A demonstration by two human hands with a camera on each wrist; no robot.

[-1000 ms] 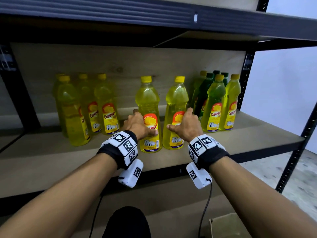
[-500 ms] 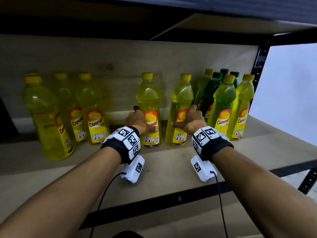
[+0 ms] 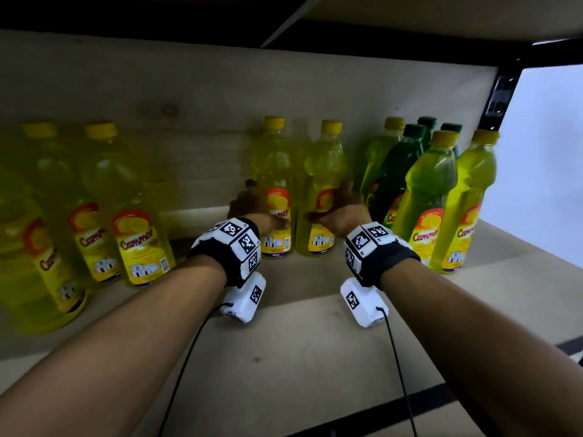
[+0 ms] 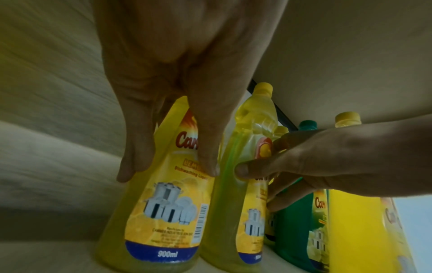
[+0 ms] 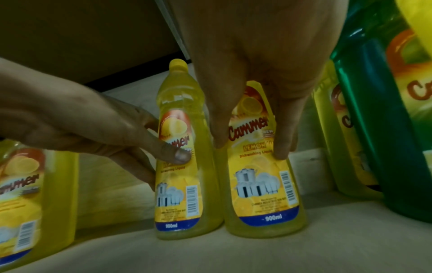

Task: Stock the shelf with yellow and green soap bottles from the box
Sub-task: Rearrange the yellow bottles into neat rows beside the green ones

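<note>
Two yellow soap bottles stand upright side by side on the wooden shelf point(image 3: 299, 342), near its back board. My left hand point(image 3: 252, 206) grips the left yellow bottle point(image 3: 274, 159) around its label, thumb in front and fingers behind. My right hand point(image 3: 340, 209) grips the right yellow bottle point(image 3: 325, 162) the same way. The left wrist view shows my thumb and fingers on either side of the left bottle point(image 4: 163, 212). In the right wrist view my thumb and fingers clasp the right bottle point(image 5: 259, 184). Both bottle bases rest on the board.
A cluster of green bottles point(image 3: 407, 171) and lime-green ones point(image 3: 432, 190) stands just right of my right hand. Several yellow bottles point(image 3: 135, 216) stand at the left. A gap separates them from the held pair. The black upright point(image 3: 501, 99) bounds the shelf at the right.
Both hands have slid the two yellow bottles from near the shelf's front edge back towards the back board. My head has moved in closer under the upper shelf.
</note>
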